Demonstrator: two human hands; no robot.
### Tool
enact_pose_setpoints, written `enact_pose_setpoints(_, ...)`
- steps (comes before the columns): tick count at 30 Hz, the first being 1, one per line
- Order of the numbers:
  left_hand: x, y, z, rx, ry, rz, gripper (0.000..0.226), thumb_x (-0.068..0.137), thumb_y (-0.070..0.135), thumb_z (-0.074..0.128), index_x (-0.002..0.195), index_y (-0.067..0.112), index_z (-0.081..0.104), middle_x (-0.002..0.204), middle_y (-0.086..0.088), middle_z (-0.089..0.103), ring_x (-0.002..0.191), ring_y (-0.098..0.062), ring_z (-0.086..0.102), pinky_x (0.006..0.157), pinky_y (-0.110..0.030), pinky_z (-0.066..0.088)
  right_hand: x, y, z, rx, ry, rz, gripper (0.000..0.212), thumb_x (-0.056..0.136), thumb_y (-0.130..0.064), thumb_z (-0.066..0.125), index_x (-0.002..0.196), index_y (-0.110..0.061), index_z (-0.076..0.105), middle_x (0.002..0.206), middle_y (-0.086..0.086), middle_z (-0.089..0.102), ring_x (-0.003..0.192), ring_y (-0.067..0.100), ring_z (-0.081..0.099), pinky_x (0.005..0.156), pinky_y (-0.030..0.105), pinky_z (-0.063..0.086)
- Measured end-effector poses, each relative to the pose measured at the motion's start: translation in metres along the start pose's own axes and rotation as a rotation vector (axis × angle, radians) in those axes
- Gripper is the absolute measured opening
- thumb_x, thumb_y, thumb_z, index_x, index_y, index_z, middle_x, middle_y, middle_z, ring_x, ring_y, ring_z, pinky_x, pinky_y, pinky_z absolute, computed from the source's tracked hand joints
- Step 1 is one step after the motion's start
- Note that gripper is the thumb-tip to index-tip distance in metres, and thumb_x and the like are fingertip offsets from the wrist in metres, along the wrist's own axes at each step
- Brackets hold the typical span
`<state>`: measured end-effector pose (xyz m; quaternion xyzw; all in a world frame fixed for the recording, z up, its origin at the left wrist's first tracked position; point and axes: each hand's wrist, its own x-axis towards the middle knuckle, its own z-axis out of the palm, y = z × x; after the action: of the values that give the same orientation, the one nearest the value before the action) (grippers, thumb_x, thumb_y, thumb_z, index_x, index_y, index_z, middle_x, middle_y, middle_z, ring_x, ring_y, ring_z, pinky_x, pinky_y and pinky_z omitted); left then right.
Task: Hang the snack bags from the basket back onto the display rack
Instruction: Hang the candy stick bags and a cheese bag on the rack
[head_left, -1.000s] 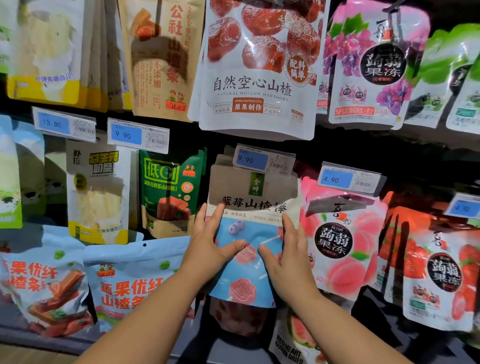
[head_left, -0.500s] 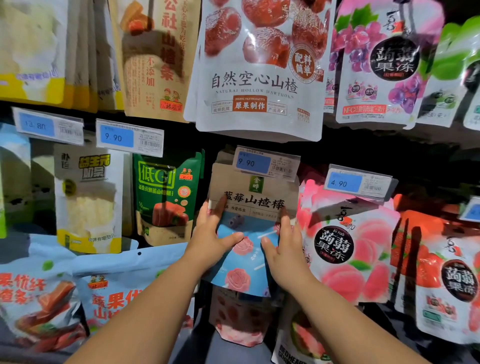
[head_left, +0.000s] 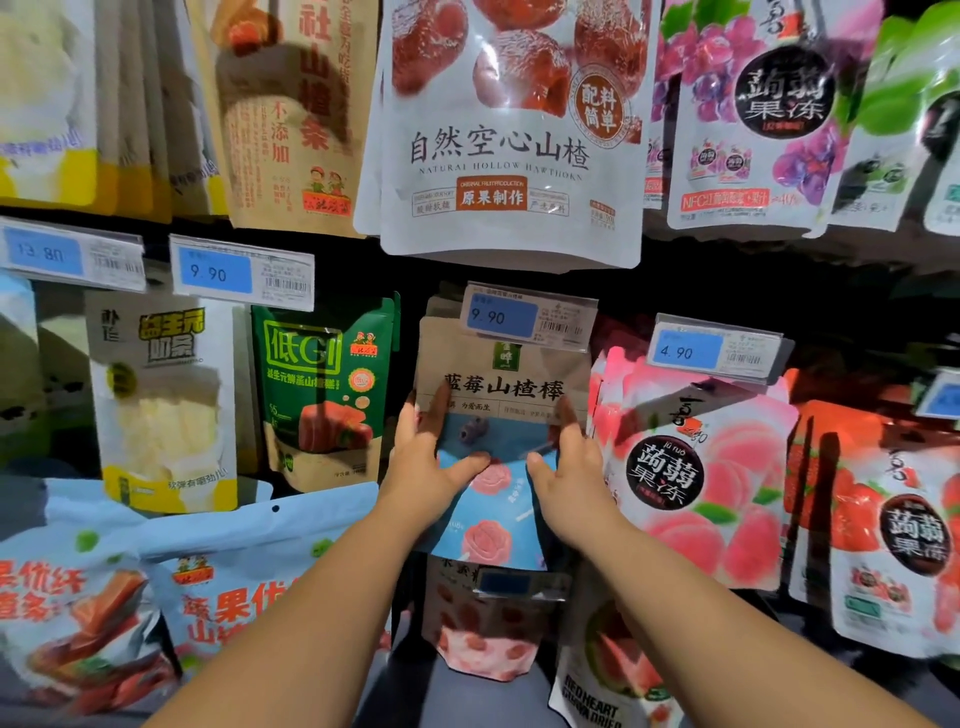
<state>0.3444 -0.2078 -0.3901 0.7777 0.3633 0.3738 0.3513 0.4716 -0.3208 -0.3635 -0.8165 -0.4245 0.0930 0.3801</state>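
The blueberry hawthorn bag (head_left: 501, 400) is up against the middle row of the display rack, its brown top tucked behind the 9.90 price tag (head_left: 524, 318). I hold it by both sides. My left hand (head_left: 428, 467) pinches the left edge, with the thumb laid across the blue front and the fingers running up the edge. My right hand (head_left: 571, 470) mirrors it on the right edge.

I judge this to be the hanging step itself: finding the peg with the bag's hole. The tag hides both peg and hole, so I cannot tell whether the bag is threaded. The next move calls for a small, level push inward, feeling for the catch before I release either thumb.

Room is tight. The green bag (head_left: 322, 395) hangs just beside my left fingers. The peach jelly bag (head_left: 696, 483) touches or nearly touches my right knuckles; I cannot tell which. The big white hawthorn bag (head_left: 509, 156) overhangs from the row above, its lower edge near the tag. A pink-bottomed bag (head_left: 483, 639) hangs below mine, so free space lies only toward me.
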Motion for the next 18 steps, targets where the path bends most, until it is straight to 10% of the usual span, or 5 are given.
enact_pose_setpoints(5, -0.016, -0.003, 0.001, 0.078, 0.047, 0.019, 0.04, 0.081, 0.04, 0.077, 0.085, 0.015, 0.046, 0.165, -0.003, 0.005, 0.142, -0.02, 0.023, 0.086, -0.019, 0.018, -0.016, 0.0, 0.001, -0.03, -0.019, -0.021, 0.074, 0.1, -0.028, 0.052, 0.157, -0.025, 0.006, 0.158, 0.009, 0.014, 0.132, 0.025, 0.04, 0.11, 0.036, 0.031)
enact_pose_setpoints(10, -0.037, -0.006, 0.002, -0.018, 0.049, -0.035, 0.087, 0.082, 0.045, 0.075, 0.152, 0.021, 0.03, 0.165, -0.002, -0.002, 0.152, -0.019, 0.006, 0.118, -0.039, 0.018, -0.04, -0.001, -0.004, -0.006, -0.04, -0.063, 0.077, 0.1, -0.024, 0.053, 0.156, -0.037, 0.002, 0.157, 0.007, 0.012, 0.114, 0.017, 0.044, 0.095, 0.022, 0.03)
enact_pose_setpoints(18, -0.076, 0.021, -0.002, 0.104, 0.182, -0.092, 0.068, 0.083, 0.037, 0.075, 0.143, 0.024, 0.044, 0.156, -0.008, 0.02, 0.143, -0.03, 0.018, 0.113, -0.043, 0.025, -0.079, 0.005, -0.016, 0.049, -0.056, -0.104, 0.058, 0.103, -0.023, 0.045, 0.155, -0.03, 0.019, 0.162, 0.003, 0.013, 0.139, 0.012, 0.031, 0.104, 0.018, 0.025)
